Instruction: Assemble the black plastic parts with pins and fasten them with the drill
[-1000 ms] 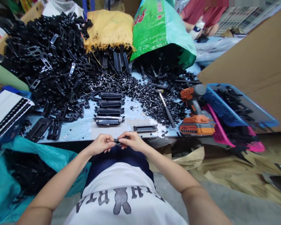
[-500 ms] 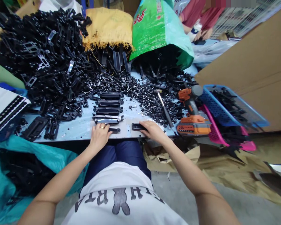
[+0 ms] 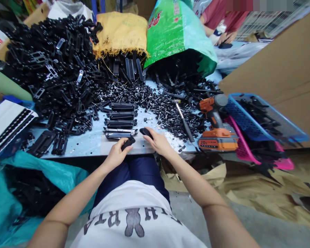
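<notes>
My left hand (image 3: 118, 151) is closed around a small black plastic part (image 3: 128, 142), just above the front edge of the table. My right hand (image 3: 157, 142) pinches another black plastic part (image 3: 146, 132), which is tilted. A short gap separates the two parts, and their exact shape is partly hidden by my fingers. Beyond my hands, several long black plastic assemblies (image 3: 120, 123) lie in a row, one behind the other. Beneath my hands is a flat pale board (image 3: 110, 146).
Loose black parts (image 3: 49, 69) heap at the left. Short pins (image 3: 167, 115) are strewn mid-table around a hammer (image 3: 184, 120). A cordless drill (image 3: 214, 124) stands right, beside blue (image 3: 263, 117) and pink baskets (image 3: 248, 151). A green sack (image 3: 175, 31) stands behind; another person's hands (image 3: 226, 38) are at the back.
My left hand has picked its black part up from the board and turned it. My right hand has shifted left and away from me, its part now tilted.
</notes>
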Available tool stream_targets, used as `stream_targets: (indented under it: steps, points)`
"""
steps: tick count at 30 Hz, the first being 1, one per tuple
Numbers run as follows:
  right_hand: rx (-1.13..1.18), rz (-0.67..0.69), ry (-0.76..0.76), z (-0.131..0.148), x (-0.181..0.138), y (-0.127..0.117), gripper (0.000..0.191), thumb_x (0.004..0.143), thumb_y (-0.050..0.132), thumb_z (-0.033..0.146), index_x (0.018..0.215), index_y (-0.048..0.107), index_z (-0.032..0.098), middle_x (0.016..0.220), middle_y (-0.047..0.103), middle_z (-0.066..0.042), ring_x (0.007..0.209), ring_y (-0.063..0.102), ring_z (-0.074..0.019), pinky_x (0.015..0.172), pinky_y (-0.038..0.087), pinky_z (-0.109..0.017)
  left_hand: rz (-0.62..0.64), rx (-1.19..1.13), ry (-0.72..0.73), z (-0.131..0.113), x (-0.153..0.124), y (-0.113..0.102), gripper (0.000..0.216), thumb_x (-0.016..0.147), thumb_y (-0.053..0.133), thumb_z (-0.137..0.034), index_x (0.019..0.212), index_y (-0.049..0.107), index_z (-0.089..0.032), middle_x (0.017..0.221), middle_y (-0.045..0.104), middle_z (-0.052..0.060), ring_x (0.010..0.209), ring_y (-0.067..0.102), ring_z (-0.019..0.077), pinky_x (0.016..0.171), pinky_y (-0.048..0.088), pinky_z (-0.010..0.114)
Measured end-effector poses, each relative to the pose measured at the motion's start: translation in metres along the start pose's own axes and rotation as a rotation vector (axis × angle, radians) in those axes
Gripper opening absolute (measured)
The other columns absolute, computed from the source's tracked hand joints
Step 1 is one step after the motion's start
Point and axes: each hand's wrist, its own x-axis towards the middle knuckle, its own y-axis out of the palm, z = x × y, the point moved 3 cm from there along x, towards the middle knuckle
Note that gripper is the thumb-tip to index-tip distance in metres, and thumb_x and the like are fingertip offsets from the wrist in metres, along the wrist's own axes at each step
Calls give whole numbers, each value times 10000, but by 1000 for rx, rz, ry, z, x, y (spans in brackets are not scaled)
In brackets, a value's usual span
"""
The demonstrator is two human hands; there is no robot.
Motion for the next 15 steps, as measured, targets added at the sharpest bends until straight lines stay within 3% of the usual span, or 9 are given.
stream_targets:
  steps: [2, 4, 7, 9, 12, 15]
  points:
    - [271, 12, -37, 13, -2, 8, 485, 933, 310, 446, 1375, 354, 250, 1292, 521, -75, 938, 610, -187, 852, 465, -341, -14, -44, 33, -11, 1, 6, 292, 877, 473, -373, 1072, 576, -182, 865, 610, 22, 645, 567, 116, 671, 466, 257]
    - [532, 64, -46, 21, -3, 18, 520, 929, 300, 469, 1408, 305, 266, 1273, 527, -65, 756, 622, -135, 758, 511, -305, -61, -48, 71, -19, 3, 10, 325, 905, 415, -354, 1127, 580, -182, 886, 609, 40, 643, 572, 118, 696, 473, 273]
    - [754, 94, -50, 21, -4, 26, 554, 917, 325, 488, 1420, 295, 257, 1160, 572, -65, 591, 565, -91, 608, 520, -259, -174, -12, 132, -26, 6, 7, 370, 912, 412, -329, 1237, 533, -199, 988, 605, 75, 856, 590, 165, 817, 462, 311]
    - [713, 69, -125, 18, -4, 24, 533, 912, 371, 462, 1405, 334, 262, 1106, 574, -61, 610, 548, -91, 620, 515, -259, -194, 12, 159, -29, 6, 5, 383, 905, 437, -324, 1258, 523, -204, 984, 601, 80, 913, 573, 177, 845, 453, 322]
    - [549, 31, -257, 16, -5, 18, 510, 903, 430, 409, 1388, 369, 265, 1062, 571, -64, 727, 558, -124, 729, 506, -296, -179, 16, 184, -32, 6, 5, 365, 894, 464, -317, 1225, 560, -200, 876, 591, 59, 835, 569, 160, 815, 461, 306]
    - [505, -57, -267, 19, -8, 14, 514, 911, 414, 399, 1397, 355, 243, 1041, 570, -74, 823, 567, -153, 787, 496, -316, -287, -20, 179, -34, 4, 11, 347, 897, 456, -308, 1197, 584, -189, 877, 582, 59, 827, 568, 148, 797, 464, 281]
